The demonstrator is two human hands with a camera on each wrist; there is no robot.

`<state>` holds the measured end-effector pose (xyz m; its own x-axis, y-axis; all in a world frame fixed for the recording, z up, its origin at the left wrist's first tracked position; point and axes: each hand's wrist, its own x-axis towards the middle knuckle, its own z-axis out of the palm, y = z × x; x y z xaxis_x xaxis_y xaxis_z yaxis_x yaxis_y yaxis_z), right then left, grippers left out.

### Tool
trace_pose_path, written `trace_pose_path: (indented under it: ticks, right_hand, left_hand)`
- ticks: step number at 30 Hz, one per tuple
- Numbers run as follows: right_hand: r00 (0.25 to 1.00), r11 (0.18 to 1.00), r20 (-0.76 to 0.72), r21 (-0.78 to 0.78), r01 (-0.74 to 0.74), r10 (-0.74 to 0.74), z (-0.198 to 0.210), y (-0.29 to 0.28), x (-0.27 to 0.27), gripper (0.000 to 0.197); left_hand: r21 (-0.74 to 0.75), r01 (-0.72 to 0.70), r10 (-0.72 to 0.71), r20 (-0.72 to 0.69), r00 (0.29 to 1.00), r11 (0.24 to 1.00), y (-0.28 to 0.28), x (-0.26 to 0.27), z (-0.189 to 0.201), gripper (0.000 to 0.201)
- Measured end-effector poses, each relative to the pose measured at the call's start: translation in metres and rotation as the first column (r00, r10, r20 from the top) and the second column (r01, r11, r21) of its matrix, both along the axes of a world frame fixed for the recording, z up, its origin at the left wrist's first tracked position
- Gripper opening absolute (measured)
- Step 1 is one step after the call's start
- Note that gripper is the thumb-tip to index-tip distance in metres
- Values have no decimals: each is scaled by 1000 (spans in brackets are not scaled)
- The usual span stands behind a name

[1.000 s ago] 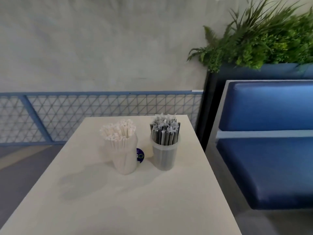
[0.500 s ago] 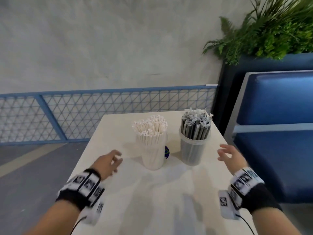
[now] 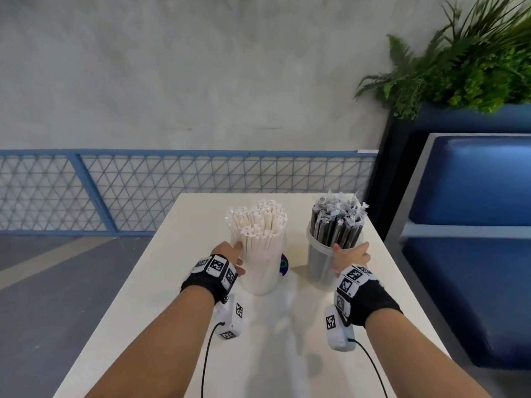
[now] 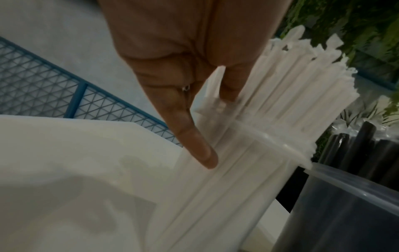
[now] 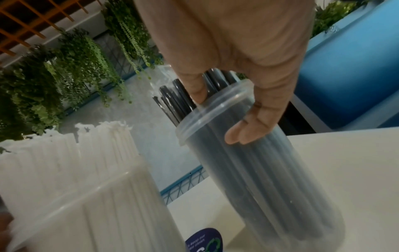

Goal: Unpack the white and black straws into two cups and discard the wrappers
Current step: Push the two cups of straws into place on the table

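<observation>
I see two clear cups standing side by side toward the far edge of the table (image 3: pixel 178 326). The left cup (image 3: pixel 260 271) is packed with white straws (image 3: pixel 257 224) in paper wrappers; my left hand (image 3: pixel 230 254) grasps its side, a finger (image 4: pixel 194 145) pressed to the wall. The right cup (image 3: pixel 320 265) holds black straws (image 3: pixel 337 222) in clear wrappers; my right hand (image 3: pixel 352 255) curls around it just under the rim, fingers (image 5: pixel 257 122) wrapped on the wall. A blue sticker (image 3: pixel 284 264) lies between the cups.
</observation>
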<state>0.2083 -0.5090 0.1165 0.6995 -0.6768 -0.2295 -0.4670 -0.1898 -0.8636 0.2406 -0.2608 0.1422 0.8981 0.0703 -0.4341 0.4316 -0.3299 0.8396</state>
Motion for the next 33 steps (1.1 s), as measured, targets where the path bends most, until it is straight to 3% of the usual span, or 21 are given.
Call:
trace_pose_path:
  ticks: [4,7,10,17,22,27,33]
  right_hand:
    - [996,989,68,139,53,-63,-9,0,11,71]
    - [985,964,139,258,62,-100,-14,-3,24,71]
    - [974,931,200,364,25,-104,-7,0,28,56]
    - [983,911,179,396,-112,44,-2,8,61,39]
    - [971,890,209,412,-196,117,2,15,97,49]
    - [971,872,212,448,-198,112,1,27,142,51]
    - [972,891,209,416,-185,104,0,34,192,46]
  left_hand:
    - [-82,-92,89,-39,995,992,-11,0,1,27]
    - [-121,-93,85,-67,994,988,-14,1,5,32]
    - [-141,-83,73,-76,994,986,-14,5,10,29]
    - [-178,-116,100,-96,990,977,-19,29,17,23]
    - [-177,-166,155,-73,985,970,-16,65,28,27]
    - [-176,-190,188,-30,982,966,-9,112,32,39]
    - [-205,-205,206,-18,978,957,-7,154,23,40]
